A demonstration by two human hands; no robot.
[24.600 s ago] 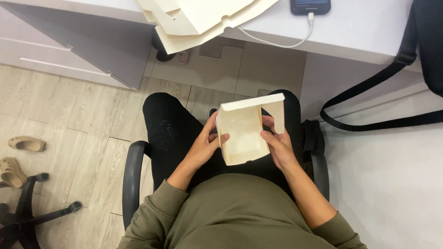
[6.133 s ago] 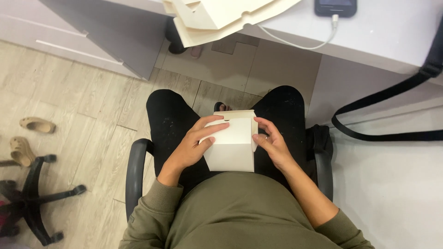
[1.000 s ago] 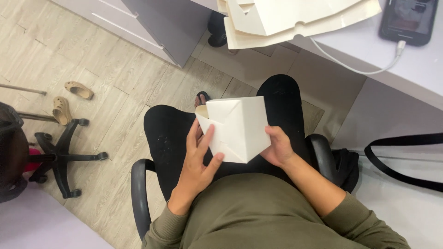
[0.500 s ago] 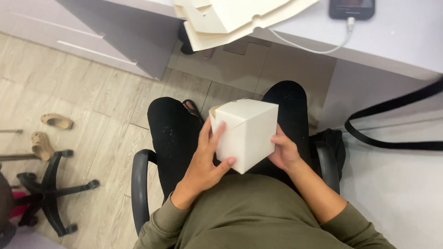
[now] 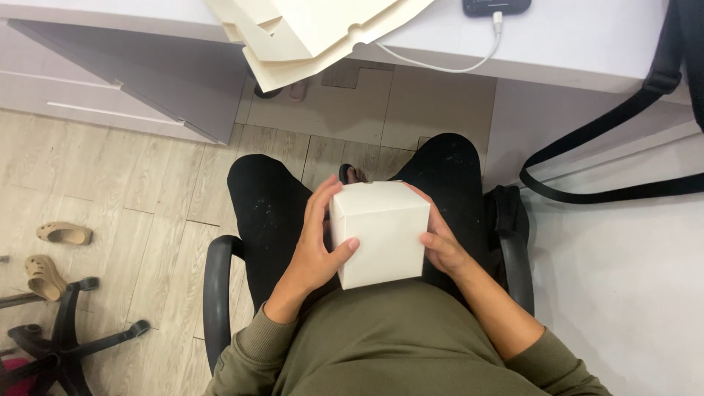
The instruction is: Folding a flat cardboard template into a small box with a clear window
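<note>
Seated in a black office chair (image 5: 214, 293), I hold a closed cream cardboard box (image 5: 381, 235) over my lap, between my knees. My left hand (image 5: 317, 246) wraps the box's left side, thumb pressed across its front face; my right hand (image 5: 440, 246) cups the right side, its fingers mostly hidden behind the box. Beyond the box, a stack of flat cream cardboard blanks (image 5: 315, 33) overhangs the edge of the white desk (image 5: 572, 51), where a phone (image 5: 496, 6) lies on its white charging cable (image 5: 440, 62). Right of the box, a black bag strap (image 5: 623, 139) hangs down. Far left of the box, a pair of tan sandals (image 5: 55, 253) sits on the wood-look floor (image 5: 125, 191).
</note>
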